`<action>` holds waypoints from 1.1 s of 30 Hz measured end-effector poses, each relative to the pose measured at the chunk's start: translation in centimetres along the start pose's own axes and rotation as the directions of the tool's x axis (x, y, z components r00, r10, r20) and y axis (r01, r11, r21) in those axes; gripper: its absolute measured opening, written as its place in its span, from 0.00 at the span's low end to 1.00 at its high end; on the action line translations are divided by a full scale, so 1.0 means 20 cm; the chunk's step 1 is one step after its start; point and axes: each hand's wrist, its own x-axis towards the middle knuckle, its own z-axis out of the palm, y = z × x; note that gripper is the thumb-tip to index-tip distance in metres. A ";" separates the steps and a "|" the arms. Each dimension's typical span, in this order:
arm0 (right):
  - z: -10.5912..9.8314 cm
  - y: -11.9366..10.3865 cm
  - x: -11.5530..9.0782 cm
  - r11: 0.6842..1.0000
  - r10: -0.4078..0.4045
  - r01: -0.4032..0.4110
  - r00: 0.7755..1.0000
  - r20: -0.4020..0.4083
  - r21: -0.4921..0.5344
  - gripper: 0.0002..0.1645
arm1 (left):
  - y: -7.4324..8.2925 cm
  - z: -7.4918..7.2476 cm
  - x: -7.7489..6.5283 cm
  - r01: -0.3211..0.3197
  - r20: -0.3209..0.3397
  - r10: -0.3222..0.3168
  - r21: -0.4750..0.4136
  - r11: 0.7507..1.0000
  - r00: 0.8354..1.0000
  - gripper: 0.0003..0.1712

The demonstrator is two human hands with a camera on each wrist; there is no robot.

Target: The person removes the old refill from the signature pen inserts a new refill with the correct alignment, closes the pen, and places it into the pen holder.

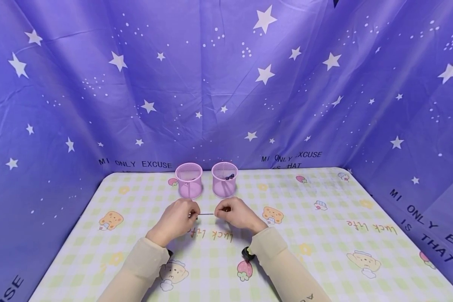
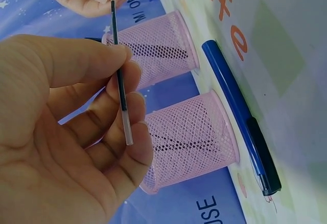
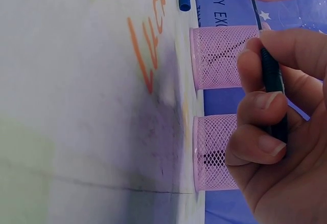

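Observation:
Between thumb and fingers, my left hand pinches a thin pen refill, dark with a clear tail end. The refill spans level from one hand to the other, low over the table. My right hand grips a dark ribbed pen grip section, with the refill's other end right at its tip. A blue pen barrel with a black clipped end lies on the tablecloth near my left hand; its other end shows as an open tube in the right wrist view. The left hand mostly hides this barrel in the head view.
Just beyond my hands stand two pink mesh cups, a left cup and a right cup. Dark pen-like ends show inside the right one. A checked cloth covers the table, and a purple starry curtain hangs behind it.

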 end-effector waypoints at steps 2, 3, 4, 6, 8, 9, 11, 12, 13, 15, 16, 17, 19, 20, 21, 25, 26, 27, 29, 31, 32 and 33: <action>0.00 0.00 0.00 1.000 0.011 -0.011 1.000 -0.002 -0.002 0.06 | 0.00 0.00 0.00 -0.001 -0.003 0.001 0.003 1.000 1.000 0.06; 0.00 0.00 0.00 1.000 0.012 -0.012 1.000 -0.005 -0.003 0.06 | -0.01 0.00 0.00 -0.002 -0.003 0.002 0.005 1.000 1.000 0.06; 0.00 0.00 0.00 1.000 0.012 -0.012 1.000 -0.008 -0.004 0.06 | -0.01 0.00 0.00 -0.001 -0.004 0.001 0.005 1.000 1.000 0.06; -0.01 0.00 0.00 1.000 0.011 -0.011 1.000 -0.012 -0.006 0.07 | -0.01 0.00 0.00 0.000 -0.003 0.000 0.008 1.000 1.000 0.06; -0.01 0.00 0.00 1.000 0.013 -0.013 1.000 -0.014 -0.007 0.06 | -0.01 -0.01 0.00 0.004 -0.002 -0.004 0.010 1.000 1.000 0.06; -0.01 0.00 0.00 1.000 0.014 -0.014 1.000 -0.015 -0.006 0.06 | -0.01 -0.01 0.00 0.005 -0.002 -0.005 0.010 1.000 1.000 0.06; -0.01 0.00 0.00 1.000 0.020 -0.021 1.000 -0.018 -0.003 0.06 | -0.02 -0.01 0.00 0.009 -0.002 -0.009 0.011 1.000 1.000 0.06; -0.01 0.00 0.00 1.000 0.022 -0.022 1.000 -0.021 -0.001 0.06 | -0.02 -0.01 0.00 0.012 -0.001 -0.012 0.010 1.000 1.000 0.06; -0.01 0.00 0.00 1.000 0.024 -0.024 0.999 -0.023 0.001 0.06 | -0.02 -0.01 0.00 0.014 -0.001 -0.014 0.010 1.000 1.000 0.06; -0.01 0.00 0.00 1.000 0.028 -0.028 0.999 -0.028 0.002 0.06 | -0.02 -0.01 0.00 0.017 0.001 -0.017 0.010 1.000 1.000 0.07; -0.01 0.00 0.00 1.000 0.031 -0.031 0.999 -0.030 0.000 0.06 | -0.02 -0.02 0.00 0.018 0.000 -0.018 0.011 1.000 1.000 0.07; -0.01 0.00 0.00 1.000 0.031 -0.031 0.999 -0.032 -0.001 0.06 | -0.02 -0.02 0.00 0.019 0.000 -0.019 0.012 1.000 1.000 0.07; -0.01 0.00 0.00 0.999 0.033 -0.033 0.999 -0.032 -0.006 0.06 | -0.03 -0.02 0.00 0.019 -0.002 -0.019 0.012 1.000 1.000 0.08; -0.01 0.00 0.00 0.999 0.035 -0.036 0.999 -0.031 -0.007 0.06 | -0.03 -0.02 0.00 0.020 -0.002 -0.020 0.013 1.000 1.000 0.08; -0.01 0.00 0.00 0.999 0.037 -0.037 0.999 -0.031 -0.006 0.06 | -0.03 -0.02 0.00 0.020 -0.002 -0.020 0.014 1.000 1.000 0.08; -0.01 0.00 -0.01 0.999 0.044 -0.045 0.999 -0.025 -0.002 0.06 | -0.03 -0.02 0.00 0.026 -0.001 -0.026 0.011 1.000 1.000 0.08; -0.01 0.00 -0.01 0.999 0.045 -0.045 0.999 -0.025 -0.002 0.06 | -0.03 -0.02 0.00 0.028 0.000 -0.028 0.011 1.000 1.000 0.08; -0.01 0.00 -0.01 0.999 0.045 -0.045 0.999 -0.024 -0.001 0.06 | -0.03 -0.02 0.00 0.030 -0.001 -0.030 0.011 0.999 1.000 0.08; -0.01 0.00 -0.01 0.999 0.045 -0.045 0.999 -0.024 -0.004 0.06 | -0.03 -0.02 0.00 0.035 -0.002 -0.035 0.012 0.999 0.999 0.08; -0.01 0.00 -0.01 0.999 0.045 -0.045 0.999 -0.023 -0.005 0.06 | -0.03 -0.02 0.00 0.039 -0.002 -0.039 0.013 0.999 0.999 0.08; -0.01 0.00 -0.01 0.999 0.045 -0.045 0.999 -0.023 -0.004 0.06 | -0.03 -0.02 0.00 0.041 -0.002 -0.041 0.015 0.999 0.999 0.08; -0.01 0.00 -0.01 0.999 0.044 -0.044 0.999 -0.022 -0.004 0.06 | -0.04 -0.02 0.00 0.042 -0.001 -0.042 0.015 0.999 0.999 0.08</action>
